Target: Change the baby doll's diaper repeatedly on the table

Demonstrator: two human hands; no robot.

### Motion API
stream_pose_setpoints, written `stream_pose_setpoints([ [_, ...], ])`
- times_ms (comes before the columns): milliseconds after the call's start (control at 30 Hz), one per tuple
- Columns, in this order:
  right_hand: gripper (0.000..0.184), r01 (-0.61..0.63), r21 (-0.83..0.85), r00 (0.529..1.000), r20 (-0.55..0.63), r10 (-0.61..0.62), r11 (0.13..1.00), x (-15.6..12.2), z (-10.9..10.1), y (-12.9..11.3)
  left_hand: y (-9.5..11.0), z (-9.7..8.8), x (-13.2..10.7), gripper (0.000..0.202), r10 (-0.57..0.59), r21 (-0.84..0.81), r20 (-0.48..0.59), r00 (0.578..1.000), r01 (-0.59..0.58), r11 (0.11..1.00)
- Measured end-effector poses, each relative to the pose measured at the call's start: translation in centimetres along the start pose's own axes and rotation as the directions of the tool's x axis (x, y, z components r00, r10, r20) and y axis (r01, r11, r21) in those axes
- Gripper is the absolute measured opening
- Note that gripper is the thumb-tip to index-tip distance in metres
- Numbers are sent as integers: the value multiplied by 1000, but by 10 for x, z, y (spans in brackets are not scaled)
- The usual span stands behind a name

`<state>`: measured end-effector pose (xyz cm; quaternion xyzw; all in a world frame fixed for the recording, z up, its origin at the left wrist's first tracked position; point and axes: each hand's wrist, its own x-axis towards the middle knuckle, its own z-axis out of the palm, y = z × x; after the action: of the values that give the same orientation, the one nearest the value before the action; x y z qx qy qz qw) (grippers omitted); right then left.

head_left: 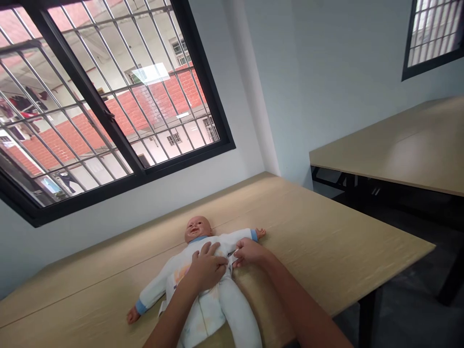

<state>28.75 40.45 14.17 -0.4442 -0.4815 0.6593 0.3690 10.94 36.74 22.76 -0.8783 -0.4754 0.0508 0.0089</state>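
Baby doll: smooth plastic-looking head, slight sheen. White suit: soft, matt cloth; blue cuffs, also cloth. Near tabletop: pale wood-grain surface, satin. Far tabletop: similar, glossier patch. Wall: smooth matt paint. Window bars: shiny metal. Window frame: dark, smooth. Facade outside: rough-looking red brick.

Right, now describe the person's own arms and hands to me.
The left hand and right hand are ungloved, with no rings visible. The left forearm and right forearm show no sleeve, watch or bracelet. A dark patch shows beside the right one at the bottom edge; whether it is clothing, I cannot tell.
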Motion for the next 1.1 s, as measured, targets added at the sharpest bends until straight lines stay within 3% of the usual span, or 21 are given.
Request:
stream_pose_setpoints([
  [200, 21, -23, 55, 999, -33, 25, 998, -3, 0, 0, 0, 4, 6, 33, -59, 5, -12, 998, 59, 998],
  [667, 19, -8, 65, 1000, -4, 9, 998, -2, -7, 5, 8, 26, 21, 24, -206, 9, -151, 967, 210, 978],
  [967, 14, 165, -9, 986, 37, -164, 986, 3, 2, 3, 8, 25, 18, 20, -190, -29, -151, 970, 188, 982],
  [1100, 16, 253, -29, 967, 1, -253, 967, 8, 12, 2, 3, 23, 16, 38, -159, -73, -133, 978, 150, 986],
])
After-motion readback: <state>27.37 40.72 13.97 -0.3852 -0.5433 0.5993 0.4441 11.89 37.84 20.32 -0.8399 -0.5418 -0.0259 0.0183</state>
